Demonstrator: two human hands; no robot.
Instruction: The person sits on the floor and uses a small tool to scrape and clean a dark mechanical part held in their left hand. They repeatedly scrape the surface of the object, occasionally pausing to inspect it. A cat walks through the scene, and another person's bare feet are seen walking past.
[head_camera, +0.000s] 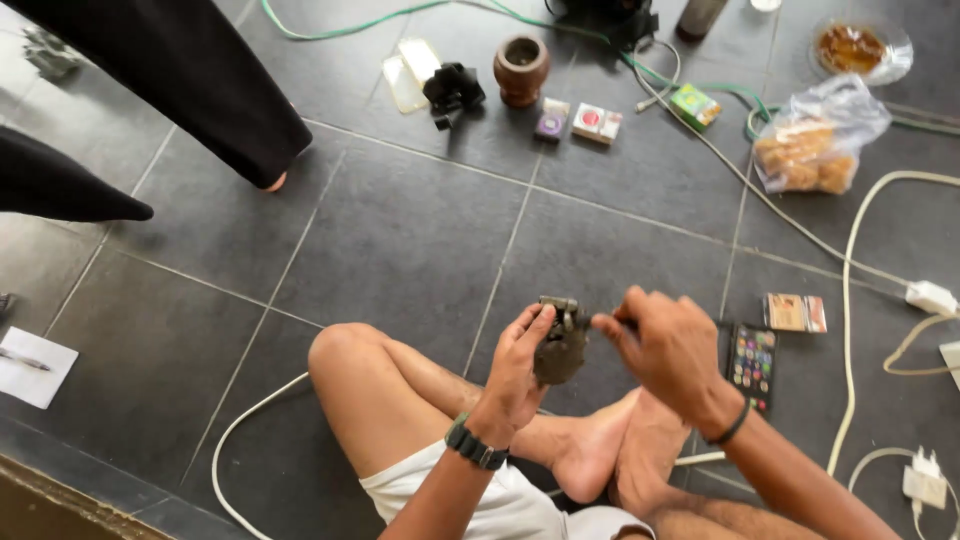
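Observation:
I sit cross-legged on a grey tiled floor. My left hand (517, 362) grips a dark, rusty metal padlock (560, 343) held upright above my shin. My right hand (662, 345) is closed around a thin dark tool, only partly visible, whose tip points toward the top of the padlock. A black watch is on my left wrist and a dark band on my right.
A phone (752, 365) and a small box (795, 312) lie right of my hands. Cables, a plug (930, 296), a bag of snacks (812, 145), small boxes (596, 122), a clay cup (521, 68) lie farther off. Another person's dark-clothed legs (190, 80) stand upper left. Paper with a pen (30, 365) lies left.

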